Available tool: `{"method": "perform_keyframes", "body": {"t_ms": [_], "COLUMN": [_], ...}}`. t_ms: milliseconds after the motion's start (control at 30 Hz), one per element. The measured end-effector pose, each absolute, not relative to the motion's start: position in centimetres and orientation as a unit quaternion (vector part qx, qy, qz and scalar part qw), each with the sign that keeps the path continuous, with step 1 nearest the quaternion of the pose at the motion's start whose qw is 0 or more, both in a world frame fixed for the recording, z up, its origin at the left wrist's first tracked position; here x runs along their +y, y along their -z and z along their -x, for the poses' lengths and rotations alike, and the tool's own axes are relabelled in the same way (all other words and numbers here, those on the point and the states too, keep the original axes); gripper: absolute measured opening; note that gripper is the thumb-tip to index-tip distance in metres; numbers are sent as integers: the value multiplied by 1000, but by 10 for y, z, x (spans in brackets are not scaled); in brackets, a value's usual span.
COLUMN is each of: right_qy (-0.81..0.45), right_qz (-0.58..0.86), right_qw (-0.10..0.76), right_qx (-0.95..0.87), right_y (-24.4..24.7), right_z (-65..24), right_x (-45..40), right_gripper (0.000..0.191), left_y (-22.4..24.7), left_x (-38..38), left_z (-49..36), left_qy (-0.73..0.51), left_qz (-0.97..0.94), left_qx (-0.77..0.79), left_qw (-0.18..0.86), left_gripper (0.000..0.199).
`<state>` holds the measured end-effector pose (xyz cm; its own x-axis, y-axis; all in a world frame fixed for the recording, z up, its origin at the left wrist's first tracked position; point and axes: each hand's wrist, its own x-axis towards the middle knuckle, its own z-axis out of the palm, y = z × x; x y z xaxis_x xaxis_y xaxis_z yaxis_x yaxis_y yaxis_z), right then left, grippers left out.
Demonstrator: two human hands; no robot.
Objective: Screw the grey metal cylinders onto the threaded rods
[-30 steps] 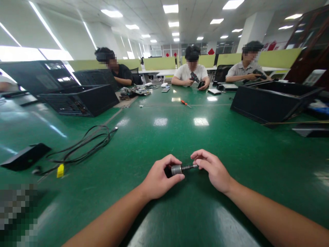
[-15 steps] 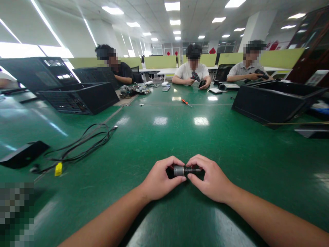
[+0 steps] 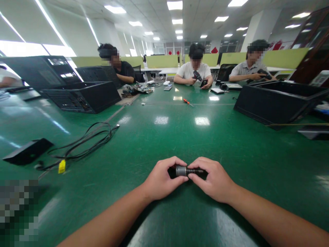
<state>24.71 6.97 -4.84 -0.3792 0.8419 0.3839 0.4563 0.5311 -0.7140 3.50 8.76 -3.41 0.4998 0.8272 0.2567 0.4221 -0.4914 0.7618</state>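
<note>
Close in front of me, just above or on the green table [image 3: 177, 140], is a small grey metal cylinder that looks like a motor [image 3: 181, 171]. A dark ribbed, spring-like section and a thin metal shaft extend from it to the right. My left hand [image 3: 161, 178] is curled round the cylinder, with the thumb below and fingers above. Around the ribbed end, my right hand [image 3: 214, 178] closes with its thumb and fingertips. The two hands nearly meet, and the part lies level between them. Its left end is partly hidden in my left hand.
Black looped cables [image 3: 87, 142] with a yellow tag [image 3: 62, 166] lie left, beside a black bracket [image 3: 28, 151]. An orange screwdriver [image 3: 187, 101] rests further off. Black computer cases [image 3: 87, 97] stand at both sides. Across the table sit several people, one holding a power drill [image 3: 197, 75].
The view has shifted slightly, so the scene sits a little further right. Both hands keep their hold on the motor, with at most a slight change in finger position.
</note>
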Motion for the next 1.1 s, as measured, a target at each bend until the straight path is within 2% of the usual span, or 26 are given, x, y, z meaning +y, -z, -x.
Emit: {"method": "perform_keyframes", "body": {"t_ms": [1100], "right_qy": [-273], "right_qz": [392], "right_qw": [370], "right_qx": [-797], "right_y": [47], "right_z": [-250], "right_x": [72], "right_gripper": [9], "left_y": [33], "left_x": [84], "left_z": [-36], "left_qy": [-303], "left_qz": [-818], "left_qx": [378], "left_qw": [311], "left_gripper": [23]}}
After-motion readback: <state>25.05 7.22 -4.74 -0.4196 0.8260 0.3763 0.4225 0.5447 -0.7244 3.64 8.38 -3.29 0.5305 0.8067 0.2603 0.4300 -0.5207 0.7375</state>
